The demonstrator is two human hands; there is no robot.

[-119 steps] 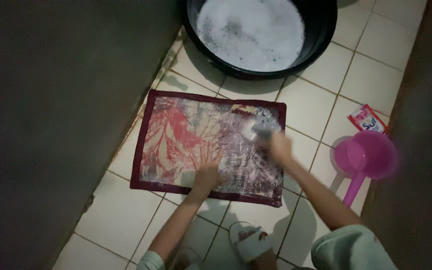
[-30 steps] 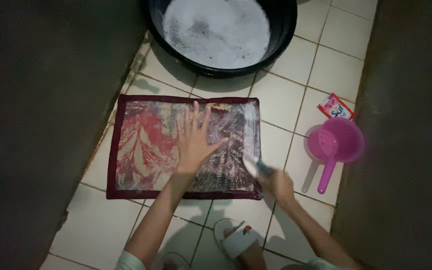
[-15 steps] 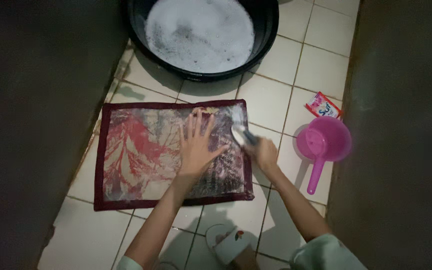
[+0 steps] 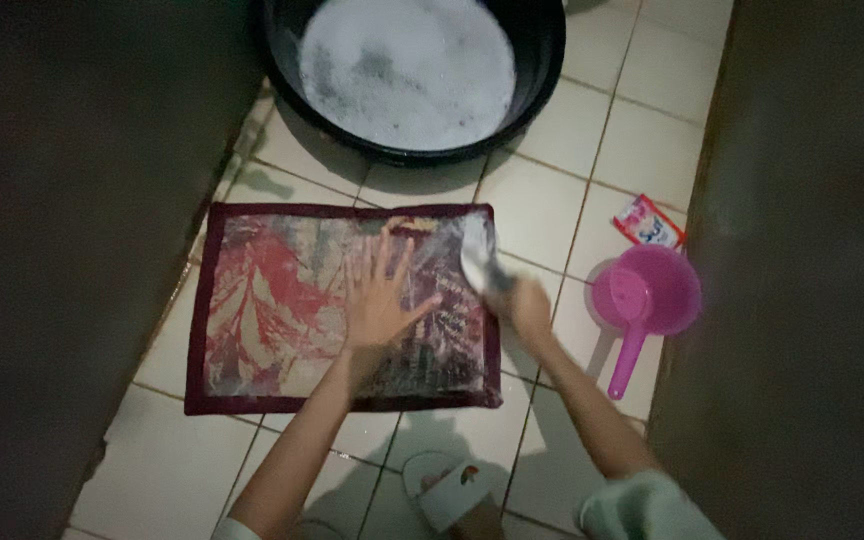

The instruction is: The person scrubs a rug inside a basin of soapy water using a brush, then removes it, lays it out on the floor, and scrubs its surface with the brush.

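A soapy floor mat (image 4: 262, 310) with a dark red border and a red leaf pattern lies flat on the tiled floor. My left hand (image 4: 380, 295) presses on its middle with the fingers spread. My right hand (image 4: 529, 305) grips a pale scrubbing brush (image 4: 479, 262) at the mat's upper right corner; the brush is blurred.
A black basin (image 4: 542, 55) full of white suds stands just beyond the mat. A pink dipper (image 4: 649, 297) with a long handle and a small red sachet (image 4: 650, 222) lie to the right. Dark walls close in on both sides. A white slipper (image 4: 447, 488) is below.
Over the last second my right hand carried the brush from the mat's lower right corner up to its upper right corner. The left hand stayed flat on the mat.
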